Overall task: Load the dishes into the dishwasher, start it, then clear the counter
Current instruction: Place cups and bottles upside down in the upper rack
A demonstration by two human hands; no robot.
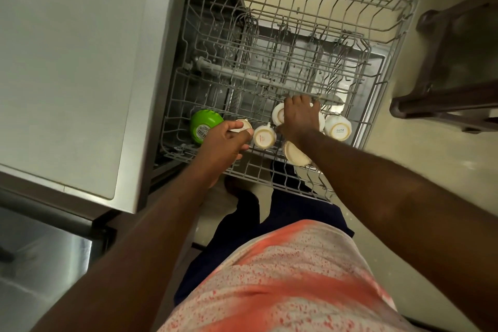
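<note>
Pale floor (420,175) and a grey bench (67,62) flank an open dishwasher, its wire rack (318,16) pulled out below a person in a pink-spattered shirt (283,277). Both hands reach into the near end of the rack, close together but not touching. The left hand (226,139) pinches a small cup (244,125) by its upturned base, thumb and fingers curled round it, just beside a green bowl (203,125) that lies tilted in the rack's left corner with a barcode sticker showing. The right hand (299,116) lies over a white cup (279,113), fingers bent down across its far side, hiding most of it. Between the hands an upturned middle cup (264,138) sits on the wires. To the right stands a cup marked SISTA (338,129), also base up, and a near cup (295,156) rests under the right wrist. A dark wooden chair (447,84) stands on the floor at the right.
</note>
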